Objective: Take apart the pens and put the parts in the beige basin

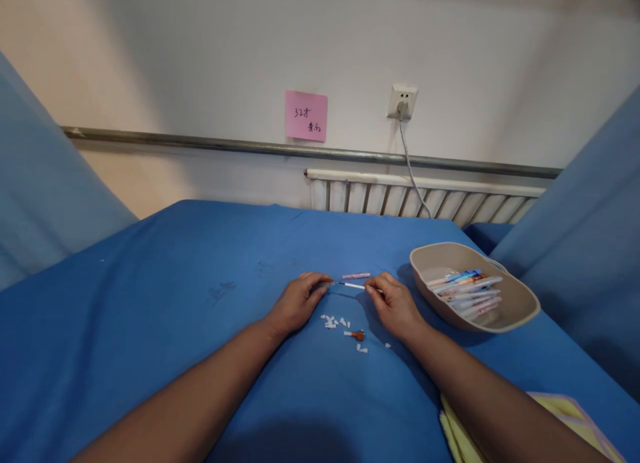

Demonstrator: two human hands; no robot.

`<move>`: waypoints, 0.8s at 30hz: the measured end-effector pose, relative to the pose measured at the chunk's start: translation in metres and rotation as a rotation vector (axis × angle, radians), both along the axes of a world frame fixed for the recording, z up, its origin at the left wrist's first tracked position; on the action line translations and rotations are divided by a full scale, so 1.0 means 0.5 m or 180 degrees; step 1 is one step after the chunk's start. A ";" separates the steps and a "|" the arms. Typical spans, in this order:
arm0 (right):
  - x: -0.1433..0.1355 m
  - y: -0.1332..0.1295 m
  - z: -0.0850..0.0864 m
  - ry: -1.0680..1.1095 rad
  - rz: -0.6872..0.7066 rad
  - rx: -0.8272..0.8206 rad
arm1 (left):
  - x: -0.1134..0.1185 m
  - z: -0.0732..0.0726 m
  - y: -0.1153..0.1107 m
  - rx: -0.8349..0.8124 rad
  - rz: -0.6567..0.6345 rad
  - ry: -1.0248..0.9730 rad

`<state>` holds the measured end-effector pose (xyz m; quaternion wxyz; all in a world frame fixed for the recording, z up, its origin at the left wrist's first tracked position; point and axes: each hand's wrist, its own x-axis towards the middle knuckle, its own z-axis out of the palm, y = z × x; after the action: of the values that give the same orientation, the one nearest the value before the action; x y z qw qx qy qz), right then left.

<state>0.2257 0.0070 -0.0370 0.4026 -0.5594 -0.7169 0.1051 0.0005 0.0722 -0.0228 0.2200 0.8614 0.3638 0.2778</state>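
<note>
My right hand (393, 303) pinches a white pen refill (354, 286) by its right end. The refill's dark tip points left, close to the fingertips of my left hand (300, 300). The thumb and fingers of that left hand are closed together, and whatever they hold is too small to make out. Just beyond the refill lies a pinkish patterned pen barrel (356, 275). Nearer to me, several small white plastic pieces (330, 322) are scattered on the blue cloth (280, 396). Among them is a brown piece with a white stem (357, 335).
A beige bin (520, 310) with several pens (475, 296) stands to the right. A yellow cloth (565, 406) lies under my right forearm. Behind the table are a white radiator (385, 195), a metal rail (225, 143) and a plugged-in socket (403, 102). Blue curtains hang on both sides.
</note>
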 end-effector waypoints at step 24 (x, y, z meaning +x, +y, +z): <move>-0.027 -0.008 0.000 0.0447 0.0288 -0.0361 | 0.020 0.025 -0.050 0.0314 -0.0539 0.0521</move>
<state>0.2120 0.0028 -0.0368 0.4144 -0.5396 -0.7044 0.2026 0.0104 0.0472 -0.0101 0.1696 0.9187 0.2924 0.2045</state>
